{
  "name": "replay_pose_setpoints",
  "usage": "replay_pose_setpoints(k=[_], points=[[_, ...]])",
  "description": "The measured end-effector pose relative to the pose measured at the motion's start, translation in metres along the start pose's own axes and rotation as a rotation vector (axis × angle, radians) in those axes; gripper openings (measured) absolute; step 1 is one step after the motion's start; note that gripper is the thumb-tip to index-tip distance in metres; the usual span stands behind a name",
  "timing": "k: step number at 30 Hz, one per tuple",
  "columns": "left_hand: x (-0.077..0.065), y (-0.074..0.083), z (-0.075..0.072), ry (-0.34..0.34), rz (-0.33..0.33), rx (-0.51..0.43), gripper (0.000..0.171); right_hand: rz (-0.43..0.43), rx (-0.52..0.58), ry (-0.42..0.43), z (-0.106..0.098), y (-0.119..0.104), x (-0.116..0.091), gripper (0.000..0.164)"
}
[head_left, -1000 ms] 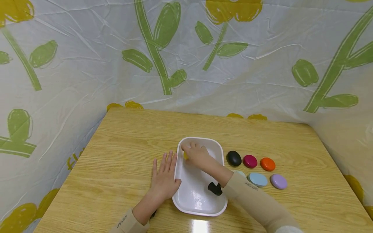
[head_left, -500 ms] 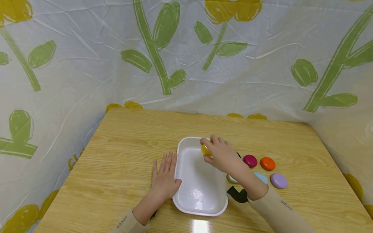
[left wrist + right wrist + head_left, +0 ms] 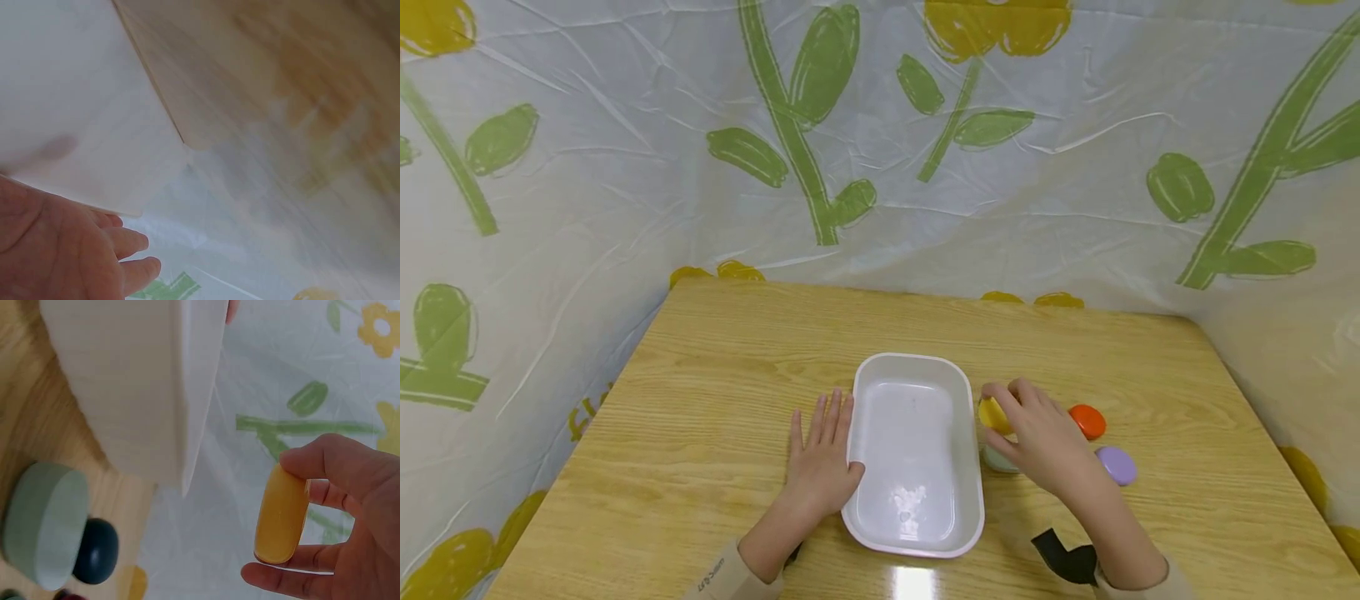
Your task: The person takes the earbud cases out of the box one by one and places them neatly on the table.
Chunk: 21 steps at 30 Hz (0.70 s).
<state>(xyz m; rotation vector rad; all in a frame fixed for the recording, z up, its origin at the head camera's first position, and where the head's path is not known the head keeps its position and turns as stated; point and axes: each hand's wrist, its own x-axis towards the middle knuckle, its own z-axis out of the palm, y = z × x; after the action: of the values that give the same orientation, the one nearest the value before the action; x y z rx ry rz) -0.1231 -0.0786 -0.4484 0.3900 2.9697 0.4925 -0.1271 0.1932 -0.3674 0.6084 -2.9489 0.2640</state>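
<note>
A smooth yellow oval disc [image 3: 992,415] is pinched between the thumb and fingers of my right hand [image 3: 1048,437], beyond the right wall of the white tray [image 3: 917,467]. In the right wrist view the yellow disc is held on edge, above the level of the table pieces. Below the right hand lie a pale green piece [image 3: 1000,461] and a black piece [image 3: 97,553]. The hand hides other pieces in the head view. My left hand [image 3: 820,467] rests with straight, spread fingers along the tray's left side, thumb at the rim. Nothing lies inside the tray.
An orange-red disc [image 3: 1087,422] and a lilac disc [image 3: 1116,465] lie on the wooden table [image 3: 737,350] to the right of the right hand. A flower-printed sheet [image 3: 647,167] hangs around the table's back and sides. A black strap [image 3: 1067,558] sits at the right wrist.
My right hand has lifted the yellow disc from inside the tray and carried it right, past the tray's right rim, over the other pieces. The left hand has stayed in place.
</note>
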Motion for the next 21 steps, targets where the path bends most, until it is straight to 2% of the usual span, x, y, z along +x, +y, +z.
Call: replay_pose_setpoints(k=[7,13,21], points=[[0.000,-0.001,0.001,0.005,0.008,-0.008,0.078,0.052,0.011,-0.021,0.011,0.010,-0.024,0.042],[0.000,0.000,0.000,0.000,0.009,-0.013,0.078,0.072,0.031,-0.017,0.033,0.013,-0.044,0.039],[0.000,0.000,0.000,0.001,0.010,0.004,0.079,0.086,0.023,-0.053,0.059,0.012,-0.067,0.042]])
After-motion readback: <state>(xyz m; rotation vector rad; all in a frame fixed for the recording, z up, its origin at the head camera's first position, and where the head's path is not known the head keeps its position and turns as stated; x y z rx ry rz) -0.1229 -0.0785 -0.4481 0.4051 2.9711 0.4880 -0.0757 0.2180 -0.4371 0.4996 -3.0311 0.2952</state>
